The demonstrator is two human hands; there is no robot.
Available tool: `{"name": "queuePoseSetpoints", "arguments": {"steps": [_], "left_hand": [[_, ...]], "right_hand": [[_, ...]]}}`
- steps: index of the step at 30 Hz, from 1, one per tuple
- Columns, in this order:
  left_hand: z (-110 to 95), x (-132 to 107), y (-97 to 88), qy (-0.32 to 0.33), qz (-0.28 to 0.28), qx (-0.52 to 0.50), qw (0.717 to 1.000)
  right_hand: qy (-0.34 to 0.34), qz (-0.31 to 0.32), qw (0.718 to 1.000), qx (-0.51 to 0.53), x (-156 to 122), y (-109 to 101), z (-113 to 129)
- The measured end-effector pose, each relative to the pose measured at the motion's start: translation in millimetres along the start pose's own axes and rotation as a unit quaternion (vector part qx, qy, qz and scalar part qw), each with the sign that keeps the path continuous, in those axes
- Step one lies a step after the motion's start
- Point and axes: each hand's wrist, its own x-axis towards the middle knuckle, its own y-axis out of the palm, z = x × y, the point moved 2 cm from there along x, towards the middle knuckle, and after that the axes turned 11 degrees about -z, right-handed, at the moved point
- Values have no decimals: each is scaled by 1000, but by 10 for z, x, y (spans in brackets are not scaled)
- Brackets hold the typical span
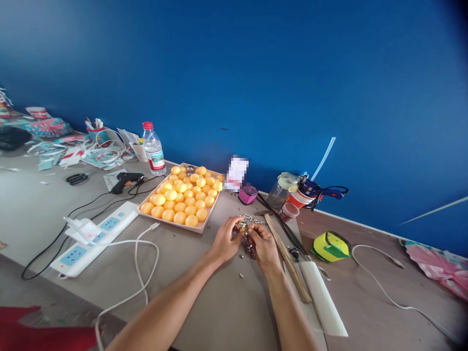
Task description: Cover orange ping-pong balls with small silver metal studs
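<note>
Just above the table, my left hand [227,242] has its fingers curled round a small shiny gold-and-silver piece [241,226], partly hidden by the fingers. Close beside it, my right hand [263,246] is closed, thumb and fingertips pinched together near that piece; what they hold is too small to make out. Shiny silver beads [250,249] lie between and below the hands, and more sit behind the fingertips. Two loose silver beads [241,276] rest nearer to me. Left of the hands, a shallow box [204,227] is filled with orange balls [179,207].
A wooden stick [292,268] and a white strip [323,297] lie right of my right arm. A power strip [98,239], glue gun [126,181] and water bottle [155,151] stand left. A jar [280,192] and yellow-green pouch [331,246] are on the right.
</note>
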Motion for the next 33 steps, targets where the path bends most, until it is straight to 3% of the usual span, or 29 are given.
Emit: {"name": "queuePoseSetpoints", "arguments": {"steps": [9, 18, 33], "left_hand": [[-2, -12, 1, 35, 4, 3, 999], [62, -36, 25, 62, 21, 6, 998], [60, -47, 6, 58, 23, 23, 998]], "right_hand": [[-4, 7, 999, -35, 22, -32, -29], [43, -7, 997, -60, 18, -60, -26], [20, -4, 997, -69, -6, -34, 7]]}}
